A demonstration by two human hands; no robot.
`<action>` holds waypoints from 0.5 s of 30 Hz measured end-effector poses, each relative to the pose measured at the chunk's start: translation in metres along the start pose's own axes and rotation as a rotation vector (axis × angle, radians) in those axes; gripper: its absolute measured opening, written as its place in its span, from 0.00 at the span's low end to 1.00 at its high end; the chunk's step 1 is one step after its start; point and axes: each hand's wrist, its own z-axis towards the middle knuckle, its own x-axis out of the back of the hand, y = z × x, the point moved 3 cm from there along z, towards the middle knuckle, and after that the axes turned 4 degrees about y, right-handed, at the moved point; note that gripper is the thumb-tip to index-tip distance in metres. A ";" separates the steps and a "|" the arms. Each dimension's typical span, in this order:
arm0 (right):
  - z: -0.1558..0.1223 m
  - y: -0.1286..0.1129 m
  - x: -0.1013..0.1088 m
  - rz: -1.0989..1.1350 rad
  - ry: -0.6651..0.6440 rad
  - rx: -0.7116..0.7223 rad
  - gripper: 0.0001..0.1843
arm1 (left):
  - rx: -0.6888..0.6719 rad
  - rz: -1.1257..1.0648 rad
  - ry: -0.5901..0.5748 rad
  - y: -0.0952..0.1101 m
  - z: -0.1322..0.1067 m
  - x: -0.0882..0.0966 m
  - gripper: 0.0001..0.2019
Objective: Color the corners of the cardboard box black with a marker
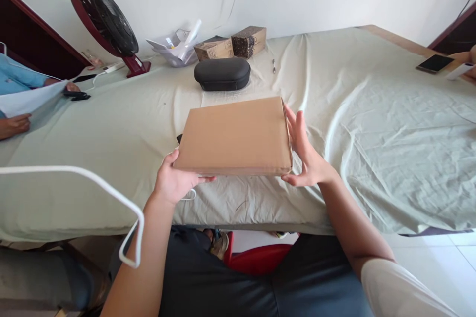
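Observation:
A flat brown cardboard box (234, 136) is held up over the near part of the cloth-covered table. My left hand (178, 176) grips its near left corner, thumb along the side and fingers reaching underneath. At the right end, my right hand (307, 151) has its fingers against the short side and its thumb by the near right corner. The box's underside and some of my fingertips are hidden. Just past the box's left edge, a small dark item peeks out, too covered to name.
Behind the box lie a black hard case (222, 74), two patterned boxes (249, 42), a plastic basket (182, 57) and a fan (111, 25). A white cable (92, 177) crosses at left. A person holds a paper sheet (35, 104); a phone (434, 63) lies far right.

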 end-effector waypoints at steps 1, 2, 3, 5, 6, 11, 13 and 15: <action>0.000 0.002 0.000 0.050 0.007 -0.034 0.82 | -0.058 0.028 -0.028 0.000 0.000 0.001 0.31; -0.001 0.004 -0.001 0.105 0.028 -0.075 0.81 | -0.135 0.068 -0.055 0.001 -0.001 0.001 0.33; -0.002 0.007 -0.002 0.167 0.059 -0.124 0.80 | -0.216 0.112 -0.080 0.001 -0.001 0.002 0.37; -0.005 0.017 -0.005 0.308 0.130 -0.254 0.76 | -0.350 0.192 -0.129 -0.001 -0.003 0.002 0.47; -0.008 0.022 -0.007 0.383 0.159 -0.321 0.74 | -0.386 0.228 -0.159 -0.002 -0.004 0.003 0.51; -0.013 0.031 -0.006 0.553 0.234 -0.385 0.72 | -0.368 0.430 -0.245 -0.008 -0.011 -0.001 0.60; -0.011 0.025 -0.003 0.527 0.253 -0.322 0.73 | -0.399 0.454 -0.207 -0.007 -0.013 -0.004 0.62; -0.008 0.019 -0.001 0.491 0.267 -0.275 0.73 | -0.446 0.475 -0.175 -0.005 -0.015 -0.009 0.66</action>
